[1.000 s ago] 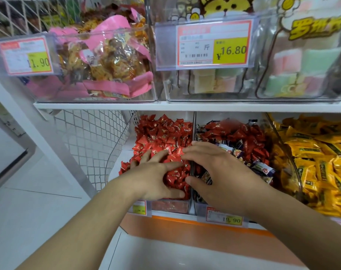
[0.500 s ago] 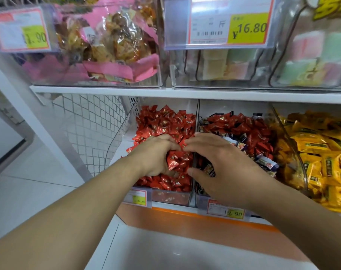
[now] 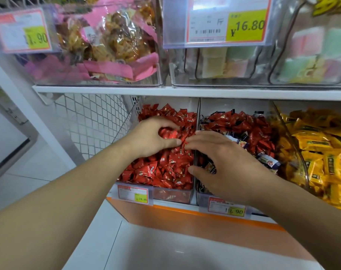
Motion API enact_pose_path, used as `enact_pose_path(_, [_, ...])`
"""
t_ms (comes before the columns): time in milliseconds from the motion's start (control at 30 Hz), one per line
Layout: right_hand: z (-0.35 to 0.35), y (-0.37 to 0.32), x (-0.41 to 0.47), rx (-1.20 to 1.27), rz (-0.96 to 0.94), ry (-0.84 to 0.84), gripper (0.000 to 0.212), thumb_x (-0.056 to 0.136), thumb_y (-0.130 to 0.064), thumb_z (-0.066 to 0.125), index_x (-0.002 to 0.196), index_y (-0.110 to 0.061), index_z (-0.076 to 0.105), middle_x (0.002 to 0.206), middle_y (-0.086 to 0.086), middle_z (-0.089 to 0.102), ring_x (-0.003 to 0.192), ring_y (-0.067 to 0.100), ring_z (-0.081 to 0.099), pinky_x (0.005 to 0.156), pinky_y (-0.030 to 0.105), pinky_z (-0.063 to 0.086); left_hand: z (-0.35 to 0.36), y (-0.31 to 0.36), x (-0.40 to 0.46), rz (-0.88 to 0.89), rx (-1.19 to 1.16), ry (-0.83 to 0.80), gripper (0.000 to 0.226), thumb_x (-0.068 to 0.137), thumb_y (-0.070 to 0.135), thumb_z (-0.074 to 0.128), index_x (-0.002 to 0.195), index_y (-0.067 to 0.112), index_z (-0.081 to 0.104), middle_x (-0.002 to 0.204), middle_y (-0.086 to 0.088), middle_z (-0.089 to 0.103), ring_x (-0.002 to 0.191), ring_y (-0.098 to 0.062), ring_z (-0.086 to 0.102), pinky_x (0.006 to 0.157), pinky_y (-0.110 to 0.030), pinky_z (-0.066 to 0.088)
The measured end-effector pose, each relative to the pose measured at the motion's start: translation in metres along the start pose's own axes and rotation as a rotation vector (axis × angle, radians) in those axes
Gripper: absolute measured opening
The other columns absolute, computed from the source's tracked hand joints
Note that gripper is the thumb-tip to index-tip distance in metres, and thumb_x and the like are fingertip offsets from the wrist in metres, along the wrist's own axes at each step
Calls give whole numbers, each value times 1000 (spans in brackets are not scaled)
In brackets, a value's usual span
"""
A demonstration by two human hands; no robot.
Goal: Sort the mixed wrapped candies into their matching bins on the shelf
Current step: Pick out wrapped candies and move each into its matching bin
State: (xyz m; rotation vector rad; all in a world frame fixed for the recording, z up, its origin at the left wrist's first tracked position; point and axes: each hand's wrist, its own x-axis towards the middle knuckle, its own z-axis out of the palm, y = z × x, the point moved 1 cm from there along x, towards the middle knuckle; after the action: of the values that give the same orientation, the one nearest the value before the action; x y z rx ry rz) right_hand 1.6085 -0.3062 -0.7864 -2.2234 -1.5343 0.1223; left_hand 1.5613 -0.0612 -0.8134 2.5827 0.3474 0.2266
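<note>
- Head view looked down onto the lower shelf, where a clear plastic bin of red wrapped candies (image 3: 161, 172) stood left of a clear plastic bin of mixed red and dark wrapped candies (image 3: 249, 129).
- Left hand (image 3: 152, 137) lay over the far part of the red bin, its fingers and thumb curled round a clump of red wrapped candies (image 3: 168, 133).
- Right hand (image 3: 226, 162) reached across the clear divider between the two bins, fingers spread and fairly straight; its fingertips touched the red wrappers just beside the left thumb, and its thumb rested near the divider. It did not seem to grip anything.
- Further right sat a bin of yellow wrapped candies (image 3: 321, 156).
- On the upper shelf stood a clear bin of pink-edged snack bags (image 3: 111, 45) and a clear bin of pastel blocks (image 3: 311, 51).
- Yellow price tag reading 16.80 (image 3: 245, 26) hung on that upper bin.
</note>
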Motion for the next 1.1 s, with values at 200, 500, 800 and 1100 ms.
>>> enact_pose_path(200, [-1, -1, -1, -3, -2, -10, 54, 100, -48, 58, 152, -38, 45, 159, -24, 34, 150, -7, 8, 102, -3, -9, 5, 20, -23, 95, 245, -270, 74, 80, 77, 64, 147, 51, 46, 167, 19, 18, 156, -18, 11, 126, -52, 22])
enact_pose_path(500, [1, 0, -1, 15, -9, 2, 51, 100, -44, 61, 148, -35, 50, 157, -23, 37, 149, -9, 10, 103, -5, -5, 33, 13, -26, 164, 499, -348, 59, 87, 59, 69, 141, 42, 54, 163, 21, 9, 153, -24, 1, 114, -74, 22])
enact_pose_path(800, [0, 1, 0, -3, 0, -9, 56, 99, -48, 61, 151, -38, 46, 158, -25, 35, 148, -10, 9, 103, -4, -6, 18, -2, 0, 81, 448, -226, 44, 87, 68, 65, 126, 47, 63, 164, 20, 23, 153, -30, 12, 120, -64, 21])
enact_pose_path(1100, [-1, -1, 0, 2, -1, -11, 54, 100, -48, 58, 151, -37, 46, 159, -24, 34, 150, -8, 10, 107, 1, -4, 12, 12, -29, 264, 310, -225, 62, 82, 72, 66, 140, 50, 54, 164, 23, 22, 154, -17, 9, 124, -59, 12])
